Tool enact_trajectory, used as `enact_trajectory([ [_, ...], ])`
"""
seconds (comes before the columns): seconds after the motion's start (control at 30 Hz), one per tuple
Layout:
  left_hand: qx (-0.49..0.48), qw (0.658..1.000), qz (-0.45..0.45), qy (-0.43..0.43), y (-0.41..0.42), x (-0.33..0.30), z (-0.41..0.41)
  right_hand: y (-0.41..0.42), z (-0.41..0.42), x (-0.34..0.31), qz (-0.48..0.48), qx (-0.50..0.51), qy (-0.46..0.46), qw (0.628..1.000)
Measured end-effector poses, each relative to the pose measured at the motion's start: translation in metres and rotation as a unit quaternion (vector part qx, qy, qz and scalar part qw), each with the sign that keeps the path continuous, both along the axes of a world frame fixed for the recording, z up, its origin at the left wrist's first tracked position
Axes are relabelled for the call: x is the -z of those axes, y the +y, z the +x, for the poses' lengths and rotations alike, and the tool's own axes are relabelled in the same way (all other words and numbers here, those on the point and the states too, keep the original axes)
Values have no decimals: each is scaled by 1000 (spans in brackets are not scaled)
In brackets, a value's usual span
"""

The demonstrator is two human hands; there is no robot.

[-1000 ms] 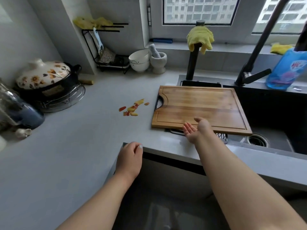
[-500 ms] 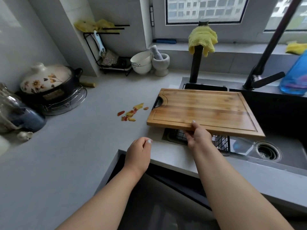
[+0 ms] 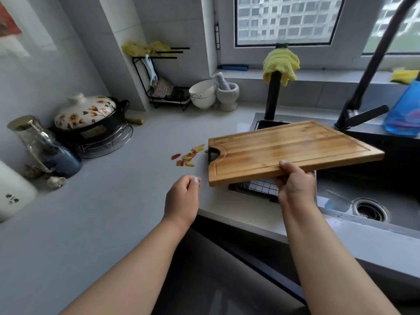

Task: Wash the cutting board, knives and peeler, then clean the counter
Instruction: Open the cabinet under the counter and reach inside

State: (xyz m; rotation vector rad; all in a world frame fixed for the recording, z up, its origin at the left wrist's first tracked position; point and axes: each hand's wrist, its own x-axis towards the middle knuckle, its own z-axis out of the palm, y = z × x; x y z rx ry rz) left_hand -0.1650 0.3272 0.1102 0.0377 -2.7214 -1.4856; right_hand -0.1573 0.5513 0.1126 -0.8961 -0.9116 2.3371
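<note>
Since the earlier frames, the cutting board (image 3: 288,150) has been lifted from its flat place over the sink (image 3: 386,210); its right end now stands higher and it hangs tilted in the center right of the frame. The right hand (image 3: 295,187) grasps the board at its near long edge, thumb on top and fingers under it. The left hand (image 3: 183,198) has come a little forward and hovers over the tabletop (image 3: 102,201) near the board's left corner, holding nothing, its fingers loosely curled. Under the board a wire rack (image 3: 259,187) shows at the sink's left side, and the drain (image 3: 370,210) is visible at the right. Some red and yellow peel scraps (image 3: 187,158) lie on the tabletop just left of the board's black handle hole. At the upper left stand a flowered pot (image 3: 87,114) on a wire trivet and a glass jar (image 3: 43,146). A yellow cloth (image 3: 280,64) hangs on a black post behind the sink. A white tool hanging in the corner rack (image 3: 151,69) is perhaps the peeler; the view is too small to be sure.
</note>
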Motion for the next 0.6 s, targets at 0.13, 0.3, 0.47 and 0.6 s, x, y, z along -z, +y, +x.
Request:
enact_trajectory([
  [0.13,-34,999,27,19,-19,-8,10,-4,38,-24,67,-7,11,998],
  [0.3,-62,997,25,37,-48,-21,43,-10,84,-56,153,-52,-23,987],
  [0.47,-77,997,-11,-23,-74,-27,94,-37,128,-79,235,-115,-54,964],
  [0.6,-65,990,-22,-122,-95,-11,134,-64,158,-88,307,-193,-90,928],
])
